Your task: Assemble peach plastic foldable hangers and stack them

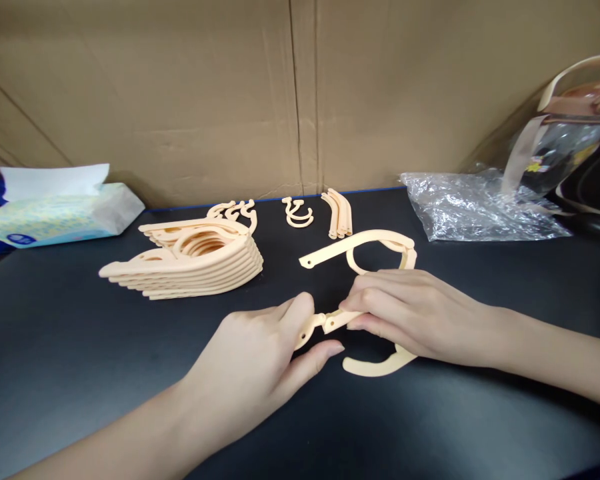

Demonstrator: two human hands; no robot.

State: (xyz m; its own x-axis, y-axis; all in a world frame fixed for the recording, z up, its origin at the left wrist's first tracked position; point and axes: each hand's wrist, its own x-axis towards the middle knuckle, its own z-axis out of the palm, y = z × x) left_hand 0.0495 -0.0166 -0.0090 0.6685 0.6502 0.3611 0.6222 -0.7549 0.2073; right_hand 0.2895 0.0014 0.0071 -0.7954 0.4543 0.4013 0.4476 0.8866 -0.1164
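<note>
My left hand (260, 347) is closed on a small curved cream plastic piece (305, 333), which has a hole near its end; the fingers cover most of it. My right hand (415, 313) grips a cream plastic folding hanger (355, 247). One arm of the hanger, with a hole at its tip, reaches up and left beyond the hand. A second holed end shows at my right fingertips, touching or almost touching the left piece. Below the right hand, a curved part (375, 367) sticks out to the left. The hanger's middle is hidden by my right hand.
A stack of folded hangers (195, 270) lies left on the black table (130, 373). Behind are loose hooks (300, 220) and several curved strips (337, 213). A tissue pack (65, 213) is far left; a clear plastic bag (460, 207) and bottle (565, 147) are right. Cardboard (180, 100) stands behind.
</note>
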